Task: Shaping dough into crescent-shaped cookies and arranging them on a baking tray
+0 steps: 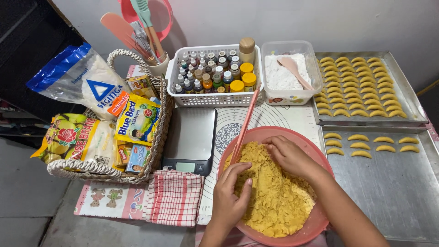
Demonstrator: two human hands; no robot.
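Both hands, the left hand (231, 194) and right hand (288, 155), lie with loose, released grip on crumbly yellow dough (270, 192) in the pink bowl (320, 219) at the surface's near edge, where a hard press could tip it or knock the leaning spatula (244, 126)

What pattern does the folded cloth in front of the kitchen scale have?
The folded cloth has a red and white check pattern, seen in the head view.
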